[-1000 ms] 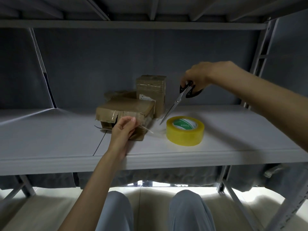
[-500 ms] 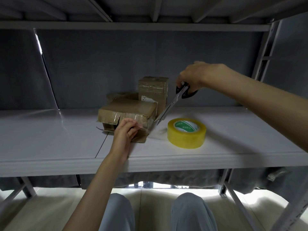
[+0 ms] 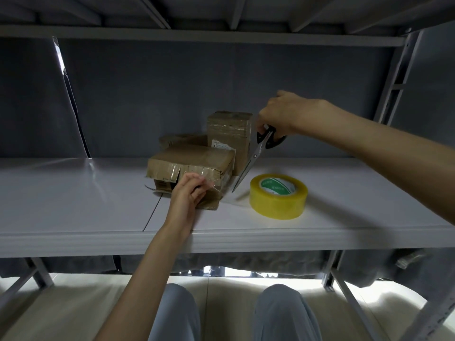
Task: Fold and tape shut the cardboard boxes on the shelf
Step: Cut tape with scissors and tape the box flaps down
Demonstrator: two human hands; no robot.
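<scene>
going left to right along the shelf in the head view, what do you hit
left hand on the front box → scissors in the right hand → yellow tape roll

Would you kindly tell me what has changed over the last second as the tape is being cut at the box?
The right hand has swung the scissors leftward and down, so the blade tips now sit by the front box's right corner, over the clear tape strip running to the tape roll. The left hand stayed pressed on the box front; the roll and the rear boxes have not moved.
</scene>
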